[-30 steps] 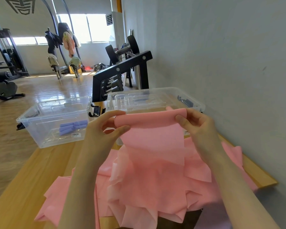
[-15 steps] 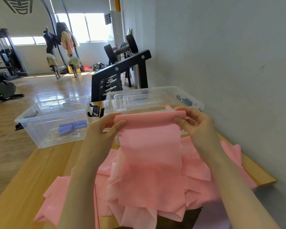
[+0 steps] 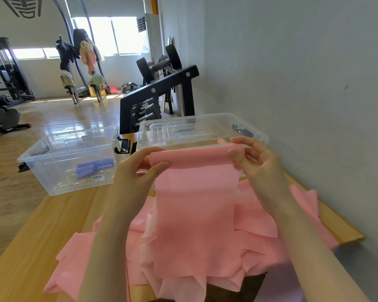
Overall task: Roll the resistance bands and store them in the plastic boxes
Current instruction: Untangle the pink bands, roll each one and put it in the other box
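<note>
Hands were up at chest height: the left hand (image 3: 138, 171) and right hand (image 3: 255, 164) each pinched a top corner of the pink resistance band (image 3: 194, 203), holding its edge taut and level, likely so the roll starts straight. Its tail hung down onto the pink heap (image 3: 260, 214) on the wooden table (image 3: 31, 236). The left plastic box (image 3: 52, 171) held a rolled purple band (image 3: 94, 167); the right plastic box (image 3: 258, 136) held what looked like clear lids.

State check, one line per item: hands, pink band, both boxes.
left hand: pinching the pink band's top edge
right hand: pinching the same edge
pink band: held up, lower part heaped on table
left box: open, holds purple rolls
right box: open
</note>
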